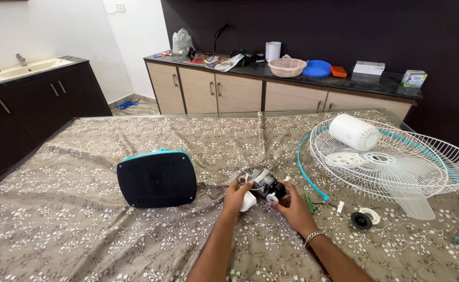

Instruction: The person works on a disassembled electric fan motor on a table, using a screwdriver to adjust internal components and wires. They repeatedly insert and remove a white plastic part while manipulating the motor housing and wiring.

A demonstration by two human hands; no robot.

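The fan motor (pixel 263 184) is gripped by both the left hand (pixel 236 197) and right hand (pixel 293 204); it is best kept steady on the table (pixel 83 235)

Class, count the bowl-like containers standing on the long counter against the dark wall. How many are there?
2: a beige bowl near the counter's middle, and a blue bowl touching it on the right. Clutter further left may hide others.

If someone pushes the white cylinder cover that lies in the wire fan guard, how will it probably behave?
The white cylinder cover lies on its side, so it may roll. It looks like hollow plastic, so it is probably light and stiff. The curved wire fan guard beneath it would likely keep it inside.
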